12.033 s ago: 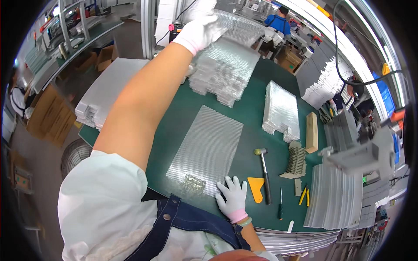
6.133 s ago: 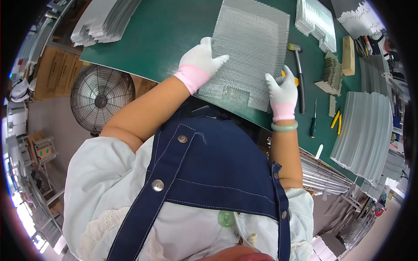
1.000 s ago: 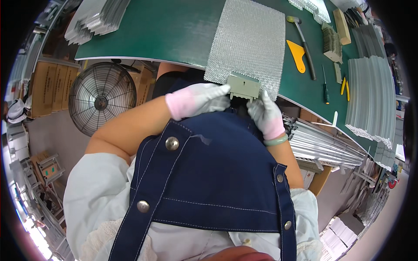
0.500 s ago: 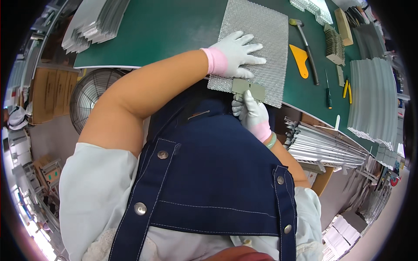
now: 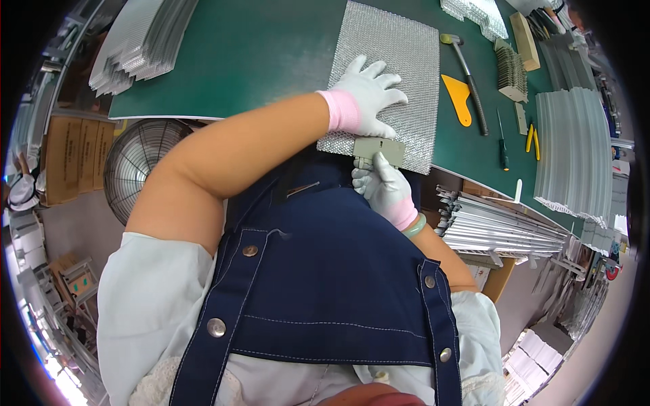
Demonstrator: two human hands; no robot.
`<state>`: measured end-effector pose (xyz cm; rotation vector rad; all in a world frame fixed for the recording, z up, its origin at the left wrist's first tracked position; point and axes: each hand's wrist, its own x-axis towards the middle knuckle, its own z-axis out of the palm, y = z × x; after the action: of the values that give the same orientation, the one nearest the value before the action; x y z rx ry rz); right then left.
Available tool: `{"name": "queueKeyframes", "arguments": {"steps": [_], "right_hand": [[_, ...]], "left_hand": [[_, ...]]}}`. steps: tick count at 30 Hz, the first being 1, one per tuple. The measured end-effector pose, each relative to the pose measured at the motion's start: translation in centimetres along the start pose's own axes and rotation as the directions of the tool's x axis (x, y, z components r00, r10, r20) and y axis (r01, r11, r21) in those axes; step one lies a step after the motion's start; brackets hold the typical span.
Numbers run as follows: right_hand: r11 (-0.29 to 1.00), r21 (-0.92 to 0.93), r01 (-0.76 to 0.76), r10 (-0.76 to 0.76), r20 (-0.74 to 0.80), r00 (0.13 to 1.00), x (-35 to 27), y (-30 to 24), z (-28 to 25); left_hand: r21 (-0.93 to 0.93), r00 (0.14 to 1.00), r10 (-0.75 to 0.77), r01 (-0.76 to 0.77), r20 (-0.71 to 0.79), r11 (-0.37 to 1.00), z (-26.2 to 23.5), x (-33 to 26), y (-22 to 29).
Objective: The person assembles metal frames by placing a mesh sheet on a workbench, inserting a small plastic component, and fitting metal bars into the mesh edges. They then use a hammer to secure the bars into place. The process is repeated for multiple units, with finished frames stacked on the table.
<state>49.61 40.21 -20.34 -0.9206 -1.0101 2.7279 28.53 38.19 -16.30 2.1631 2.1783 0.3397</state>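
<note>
A silver sheet of fine expanded mesh (image 5: 399, 61) lies on the green table, its near edge at my waist. My left hand (image 5: 362, 101), in a white glove with a pink cuff, rests on it palm down with the fingers spread. At the sheet's near edge my right hand (image 5: 387, 189), gloved the same way, grips a flat grey-green plate (image 5: 379, 150). The thumb presses on the plate's top and the other fingers curl below it. The tip of my left thumb is close to the plate's far edge. What lies under the plate is hidden.
Right of the sheet lie a hammer (image 5: 469, 71), an orange scraper (image 5: 458, 101), a screwdriver (image 5: 503, 145) and yellow-handled pliers (image 5: 533, 142). Stacked mesh panels stand at the far left (image 5: 139, 47) and right (image 5: 572, 149). Beneath the left table edge is a fan (image 5: 139, 162).
The plate and my right hand have come slightly nearer my body. My left thumb has moved closer to the plate, the palm still on the sheet. The whole view has shifted a little.
</note>
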Motion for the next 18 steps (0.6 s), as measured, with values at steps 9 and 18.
{"name": "queueKeyframes", "arguments": {"steps": [9,18], "right_hand": [[0.999,-0.043,-0.015,0.012,-0.055,0.998,-0.3,-0.3,0.2],[0.998,0.016,-0.061,0.063,-0.125,0.990,0.0,-0.4,0.4]], "left_hand": [[-0.079,0.963,-0.147,0.169,0.228,0.983,-3.2,1.5,2.2],[0.012,0.980,0.195,-0.196,0.022,0.981,-1.1,0.0,-2.8]]}}
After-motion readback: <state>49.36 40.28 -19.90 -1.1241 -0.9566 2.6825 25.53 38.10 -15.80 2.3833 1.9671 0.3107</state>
